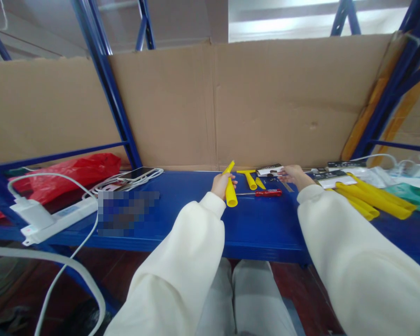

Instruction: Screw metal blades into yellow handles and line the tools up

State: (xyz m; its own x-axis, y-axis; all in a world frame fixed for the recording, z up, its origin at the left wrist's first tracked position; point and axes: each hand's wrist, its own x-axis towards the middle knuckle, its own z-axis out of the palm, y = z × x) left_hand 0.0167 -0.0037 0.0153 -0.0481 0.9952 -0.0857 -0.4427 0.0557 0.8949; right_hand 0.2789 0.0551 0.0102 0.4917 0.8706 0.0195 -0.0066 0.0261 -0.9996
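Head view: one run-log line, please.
left hand: holding yellow tapered tube | right hand: beside black-and-white packet, grip unclear | red-handled screwdriver: on blue metal shelf

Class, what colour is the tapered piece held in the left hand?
The tapered piece is bright yellow, seen in the head view.

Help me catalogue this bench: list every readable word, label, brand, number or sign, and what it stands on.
None can be read.
Small flat black-and-white packet by the right hand: any print too tiny.
Larger flat black-and-white packet beside yellow plastic tubes: any print too blurred.
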